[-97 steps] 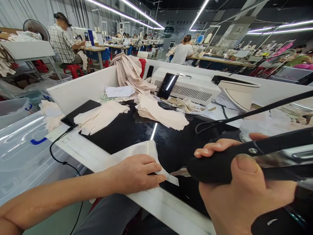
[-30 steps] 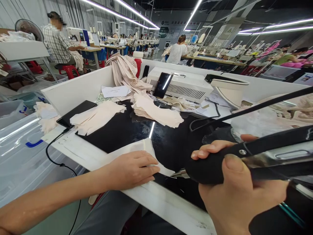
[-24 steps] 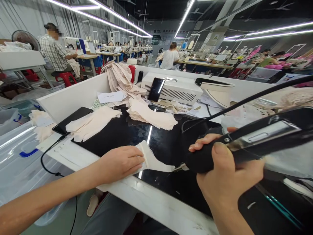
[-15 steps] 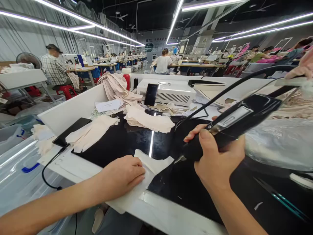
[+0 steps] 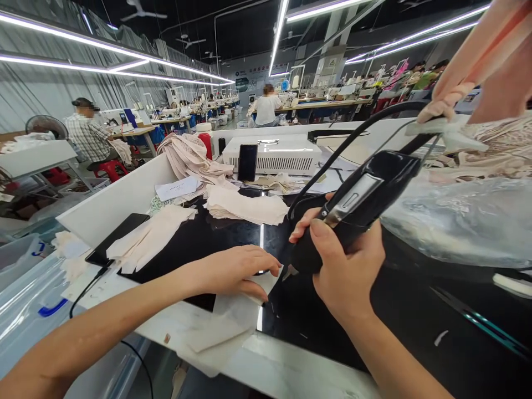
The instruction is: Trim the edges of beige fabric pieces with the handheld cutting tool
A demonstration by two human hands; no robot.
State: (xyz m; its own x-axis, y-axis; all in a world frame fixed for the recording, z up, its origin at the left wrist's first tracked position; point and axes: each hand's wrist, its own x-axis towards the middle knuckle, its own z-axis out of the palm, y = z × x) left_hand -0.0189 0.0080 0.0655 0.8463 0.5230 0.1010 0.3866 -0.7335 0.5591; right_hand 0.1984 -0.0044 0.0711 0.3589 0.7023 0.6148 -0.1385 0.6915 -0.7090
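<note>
In my right hand [image 5: 353,271] is a black corded hand tool [image 5: 357,194] with a silver lever on its side. The tool slants down to the left, and its small metal tip [image 5: 291,270] is low over the black work surface. A pale piece of fabric [image 5: 233,310] lies below my left hand [image 5: 236,271], partly on the black surface and partly over the white front edge. My left fingers arch across the fabric's far corner, with the thumb apart from them. The palm hides part of the fabric.
A stack of cut pale pieces [image 5: 245,205] and a fanned pile [image 5: 152,235] lie farther back. Beyond them stand a phone [image 5: 247,162] and a vented white box [image 5: 286,155]. Tweezers [image 5: 477,318] and a clear plastic bag [image 5: 465,221] are on the right. The tool's cord [image 5: 353,136] arches overhead.
My left hand has moved right and away from me, its fingers loosening from the near part of the fabric. The fabric has shifted and more of its near end shows. The tool stays in my right hand.
</note>
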